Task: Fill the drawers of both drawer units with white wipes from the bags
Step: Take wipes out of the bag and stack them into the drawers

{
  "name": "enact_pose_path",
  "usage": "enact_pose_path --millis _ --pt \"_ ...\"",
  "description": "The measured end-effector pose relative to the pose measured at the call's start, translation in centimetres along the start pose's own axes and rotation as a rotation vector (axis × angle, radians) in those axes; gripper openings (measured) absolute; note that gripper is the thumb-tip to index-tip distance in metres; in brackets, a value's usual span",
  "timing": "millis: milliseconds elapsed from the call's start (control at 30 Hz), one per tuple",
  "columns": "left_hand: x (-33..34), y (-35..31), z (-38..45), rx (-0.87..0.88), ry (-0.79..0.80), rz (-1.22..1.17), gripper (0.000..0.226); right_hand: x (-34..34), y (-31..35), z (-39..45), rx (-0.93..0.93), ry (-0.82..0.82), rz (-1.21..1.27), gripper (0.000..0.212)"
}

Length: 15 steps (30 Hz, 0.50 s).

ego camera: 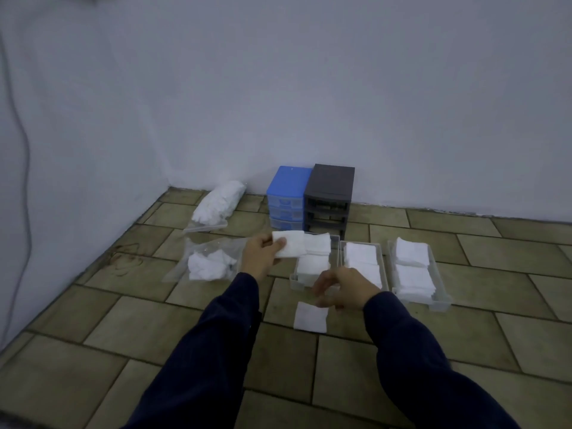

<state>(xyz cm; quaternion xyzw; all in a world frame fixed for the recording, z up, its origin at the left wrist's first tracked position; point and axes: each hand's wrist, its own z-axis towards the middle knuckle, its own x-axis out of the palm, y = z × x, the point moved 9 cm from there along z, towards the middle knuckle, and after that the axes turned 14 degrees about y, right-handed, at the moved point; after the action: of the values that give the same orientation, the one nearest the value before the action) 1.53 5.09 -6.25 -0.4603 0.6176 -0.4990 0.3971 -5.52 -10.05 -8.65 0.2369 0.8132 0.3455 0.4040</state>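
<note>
1. White folded wipe (289, 244) is pinched in the left hand (259, 255), over the far end of the leftmost drawer (312, 261).
2. Right hand (340, 287) hovers, fingers loosely curled, holding nothing, above a loose wipe (310, 317) on the floor (154, 320), near that drawer's front.
3. Two more filled drawers (363, 264) lie right of it; bags (210, 263) left; blue unit (286, 196) and black unit (328, 198) behind.

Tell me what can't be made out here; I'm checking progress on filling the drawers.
- Head view: right hand is motion-blurred, so any grip is unclear.
- Near end of left drawer: hidden by that hand.
- Blue unit drawer contents: too small and dim.
- Far bag: its wipes are blurred, uncountable.
- Stack depths in all drawers: only tops show.
</note>
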Motion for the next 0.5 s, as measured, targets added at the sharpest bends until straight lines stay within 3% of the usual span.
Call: enact_pose_path --millis 233,500 --pt "-1.6 1.2 -0.5 -0.036 -0.074 -0.004 0.026 1.9 -0.2 1.5 0.134 0.036 -0.363 0.038" --pt "-1.7 1.3 -0.4 -0.041 -0.068 0.035 0.027 2.7 -0.3 2.0 0.120 0.045 -0.433 0.022"
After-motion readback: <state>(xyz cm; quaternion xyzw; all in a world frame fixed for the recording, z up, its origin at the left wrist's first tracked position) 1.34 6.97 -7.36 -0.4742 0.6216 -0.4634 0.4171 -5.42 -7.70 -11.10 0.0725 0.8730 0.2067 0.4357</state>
